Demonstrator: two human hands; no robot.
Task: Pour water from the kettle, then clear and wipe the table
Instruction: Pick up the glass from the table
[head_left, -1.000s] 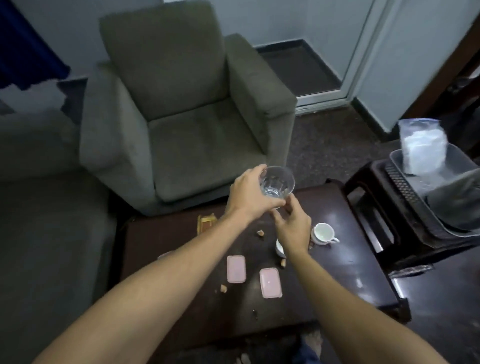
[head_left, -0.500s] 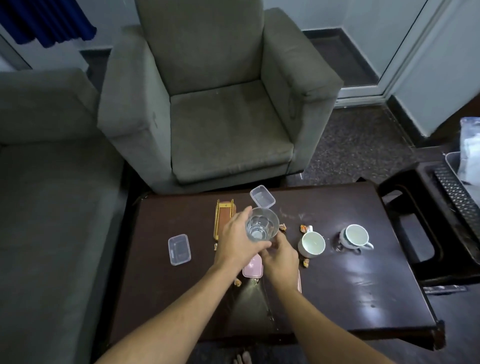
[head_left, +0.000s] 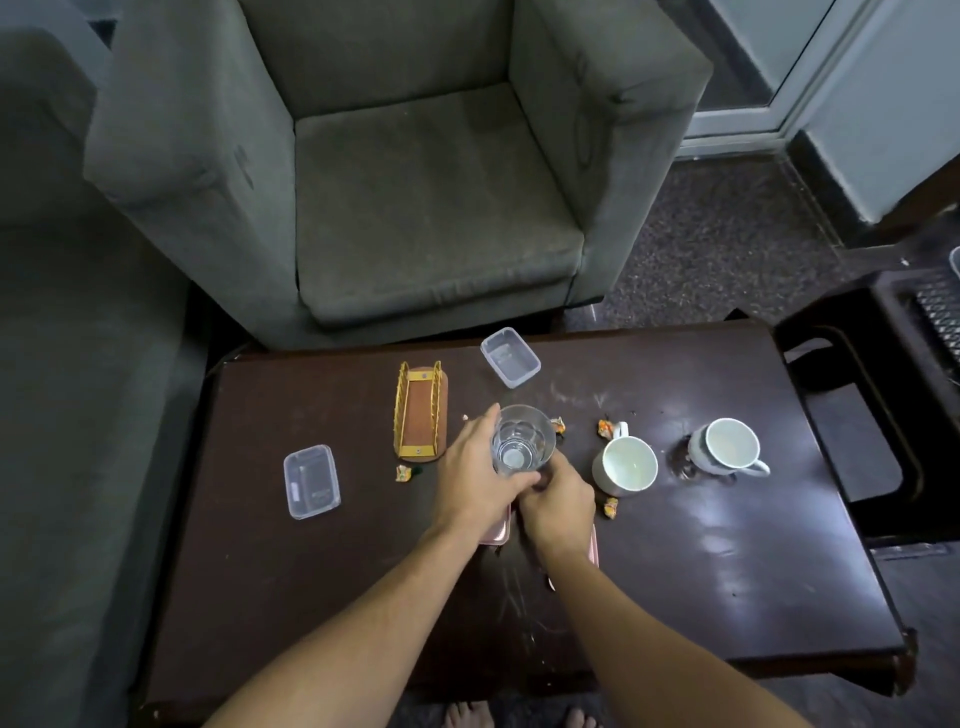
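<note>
A clear drinking glass (head_left: 521, 441) stands upright over the middle of the dark wooden table (head_left: 727, 571). My left hand (head_left: 475, 480) wraps its left side. My right hand (head_left: 558, 506) is curled against its lower right, fingers at the base. Two white mugs stand to the right, the nearer mug (head_left: 625, 465) and the farther mug (head_left: 727, 454). Pink lids (head_left: 496, 532) lie partly hidden under my hands. No kettle is in view.
A gold napkin holder (head_left: 421, 410), a clear plastic box (head_left: 510, 357) at the back and another plastic box (head_left: 310, 480) at the left lie on the table, with candy wrappers (head_left: 607, 427) scattered. A grey armchair (head_left: 415, 182) stands behind; a dark side table (head_left: 883, 395) right.
Both hands have brought the glass down from chest height toward the table's middle. My view has tilted downward, showing more of the tabletop.
</note>
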